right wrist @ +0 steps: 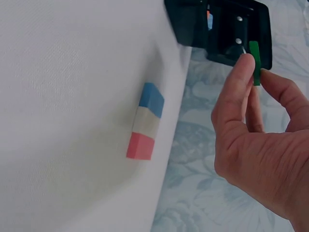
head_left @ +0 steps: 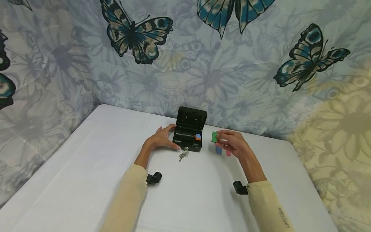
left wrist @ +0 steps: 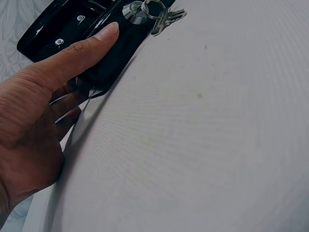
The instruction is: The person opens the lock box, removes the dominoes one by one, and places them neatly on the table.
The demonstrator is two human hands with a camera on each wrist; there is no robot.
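Observation:
A small black metal cash box (head_left: 187, 139) stands near the table's back edge, its lid (head_left: 191, 118) raised. My left hand (head_left: 160, 138) grips the box's left side, thumb along the front and fingers round the side. Keys (head_left: 182, 156) hang from the lock at the front. Inside, toward the right, lies a small orange and blue block (head_left: 198, 137). My right hand (head_left: 232, 141) pinches a thin green block (head_left: 214, 137) between thumb and fingers, just right of the box. Beneath that hand lies a block with blue, white and red bands (right wrist: 147, 121).
The white-covered table (head_left: 185, 199) runs back to a wall hung with butterfly-patterned cloth (head_left: 185, 80). Black wrist cameras (head_left: 154, 178) are strapped at both sleeves.

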